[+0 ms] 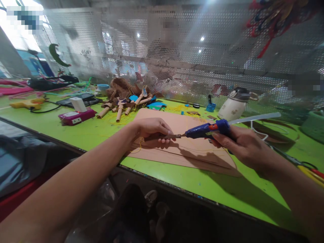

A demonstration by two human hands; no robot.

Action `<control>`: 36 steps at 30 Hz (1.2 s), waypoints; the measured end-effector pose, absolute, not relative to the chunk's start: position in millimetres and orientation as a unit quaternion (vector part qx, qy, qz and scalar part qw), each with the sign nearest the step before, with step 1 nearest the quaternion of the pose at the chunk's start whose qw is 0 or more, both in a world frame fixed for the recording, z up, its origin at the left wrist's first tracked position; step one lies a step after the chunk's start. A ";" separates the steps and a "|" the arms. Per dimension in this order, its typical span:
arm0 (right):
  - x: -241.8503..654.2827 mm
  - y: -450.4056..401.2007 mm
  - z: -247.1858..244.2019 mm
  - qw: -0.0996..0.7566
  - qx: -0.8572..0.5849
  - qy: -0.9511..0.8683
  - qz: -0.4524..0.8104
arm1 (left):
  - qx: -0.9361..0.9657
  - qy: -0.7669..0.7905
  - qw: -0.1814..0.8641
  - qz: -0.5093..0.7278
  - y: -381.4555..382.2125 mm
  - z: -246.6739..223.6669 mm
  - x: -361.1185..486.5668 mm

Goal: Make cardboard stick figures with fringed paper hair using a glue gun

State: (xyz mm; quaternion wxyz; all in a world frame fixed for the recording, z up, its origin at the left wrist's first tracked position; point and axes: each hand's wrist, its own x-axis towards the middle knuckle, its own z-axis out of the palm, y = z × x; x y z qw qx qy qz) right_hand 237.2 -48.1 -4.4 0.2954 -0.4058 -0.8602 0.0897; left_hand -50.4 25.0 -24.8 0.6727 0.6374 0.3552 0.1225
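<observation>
My right hand (235,141) is closed around the handle of a blue hot glue gun (202,131), a long translucent glue stick (258,117) poking out of its back. The nozzle points left and meets, or nearly meets, the end of a thin brown strip (170,136). My left hand (157,131) pinches that strip between thumb and fingers; its exact kind is not clear. Both hands are above a tan board (162,158) lying on the green table, with a thin yellow thread (140,145) hanging near my left hand.
Brown paper-tube figures (121,101) and yellow shreds lie behind the board. A purple power socket (77,115) with a white plug stands left. Further back are a white flask (234,104) and a small blue bottle (210,105). A perforated metal screen (113,44) rises behind the table (101,135).
</observation>
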 end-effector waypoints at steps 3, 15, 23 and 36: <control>234.6 -49.2 -3.8 0.293 -0.405 -0.862 0.084 | 0.635 0.355 0.675 0.121 25.3 -24.6 -50.8; 233.4 -48.7 -5.6 0.285 -0.392 -0.872 0.067 | 0.650 0.337 0.670 0.123 25.8 -27.1 -51.2; 228.0 -50.3 -5.8 0.292 -0.385 -0.874 0.047 | 0.655 0.334 0.667 0.124 26.3 -26.9 -49.8; 232.1 -51.3 -2.3 0.288 -0.391 -0.872 0.058 | 0.658 0.335 0.664 0.124 28.0 -27.5 -52.0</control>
